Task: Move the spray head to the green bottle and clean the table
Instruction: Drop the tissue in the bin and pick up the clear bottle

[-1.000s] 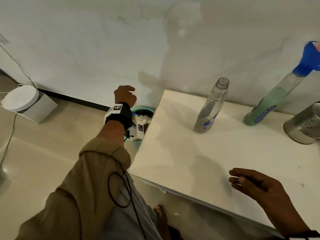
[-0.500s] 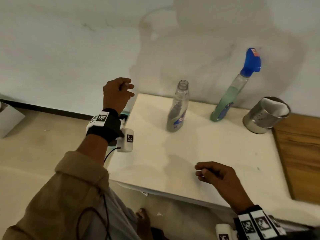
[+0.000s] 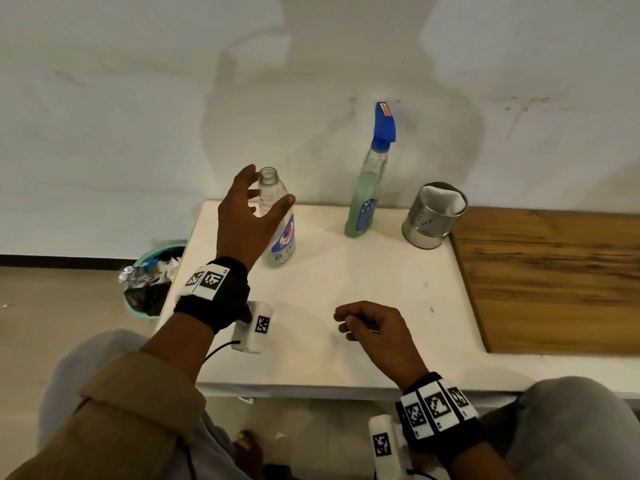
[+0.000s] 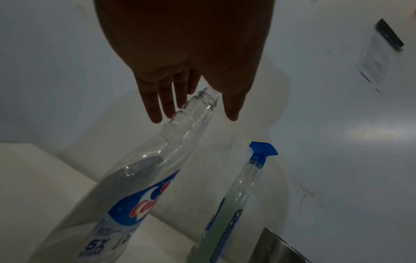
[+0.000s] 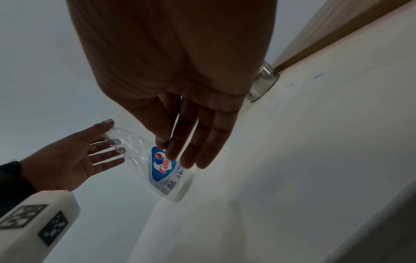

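A green bottle [image 3: 362,206] stands at the back of the white table [image 3: 346,358], with the blue spray head [image 3: 385,123] on its neck. To its left stands a clear bottle [image 3: 282,237] with an open neck and a blue label. My left hand [image 3: 266,188] is spread open around that bottle's neck, fingers behind and thumb at the right. In the left wrist view its straight fingers [image 4: 155,110] lie beside the clear bottle [image 4: 139,186] without gripping. My right hand [image 3: 346,325] hovers over the table's front, relaxed and holding nothing.
A metal cup [image 3: 434,216] with a white cloth inside stands right of the green bottle. A wooden board [image 3: 554,278] adjoins the table on the right. A green waste bin [image 3: 152,275] full of rubbish sits on the floor by the table's left edge. A white wall runs behind.
My left hand has come from over the bin at the table's left to the clear bottle's neck, and its fist has opened. The right hand stayed over the table's front.
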A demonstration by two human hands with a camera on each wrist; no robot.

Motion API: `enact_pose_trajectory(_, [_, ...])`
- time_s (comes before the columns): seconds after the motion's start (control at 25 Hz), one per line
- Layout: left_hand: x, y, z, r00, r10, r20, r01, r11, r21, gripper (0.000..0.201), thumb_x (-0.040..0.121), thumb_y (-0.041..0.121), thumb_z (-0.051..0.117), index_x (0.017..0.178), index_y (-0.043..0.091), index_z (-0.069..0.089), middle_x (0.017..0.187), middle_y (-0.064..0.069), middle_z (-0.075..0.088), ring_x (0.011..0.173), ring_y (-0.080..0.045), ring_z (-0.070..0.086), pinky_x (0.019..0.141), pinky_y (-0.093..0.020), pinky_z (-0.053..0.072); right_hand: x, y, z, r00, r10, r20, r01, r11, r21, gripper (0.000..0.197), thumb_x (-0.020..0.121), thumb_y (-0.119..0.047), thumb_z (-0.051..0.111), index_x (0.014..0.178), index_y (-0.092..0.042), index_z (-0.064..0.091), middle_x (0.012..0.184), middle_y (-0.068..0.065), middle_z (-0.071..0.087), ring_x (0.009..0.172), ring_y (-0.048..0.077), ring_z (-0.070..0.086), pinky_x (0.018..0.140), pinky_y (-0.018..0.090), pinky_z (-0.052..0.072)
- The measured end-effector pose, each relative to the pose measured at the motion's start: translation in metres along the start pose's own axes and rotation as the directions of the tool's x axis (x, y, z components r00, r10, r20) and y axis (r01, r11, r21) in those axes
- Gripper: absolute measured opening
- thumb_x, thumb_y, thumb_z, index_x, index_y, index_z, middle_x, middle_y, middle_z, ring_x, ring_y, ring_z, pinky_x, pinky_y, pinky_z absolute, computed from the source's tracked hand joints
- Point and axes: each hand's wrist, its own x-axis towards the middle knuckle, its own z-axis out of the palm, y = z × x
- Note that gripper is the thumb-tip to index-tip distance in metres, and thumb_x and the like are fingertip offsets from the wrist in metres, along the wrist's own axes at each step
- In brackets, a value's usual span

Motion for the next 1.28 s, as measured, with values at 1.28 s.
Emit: enact_pose_trajectory(1.28, [0.046, 0.015, -0.151, 0.988, 0.101, -0.112, -0.092, 0.992, 0.084, 0.042, 0.069, 0.016, 0.081, 0.1, 0.017, 0.053, 0.1, -0.005, 0.068, 0.087, -0.013, 0.07, 0.076, -0.022, 0.058, -0.001, 0.017, 0.009, 0.997, 0.017, 0.072, -0.014, 0.999, -0.037, 0.023, 0.094, -0.003, 0.057, 0.1, -0.017, 0.075, 0.096, 0.0, 0.078, 0.086, 0.017, 0.074, 0.084, 0.043, 0.06])
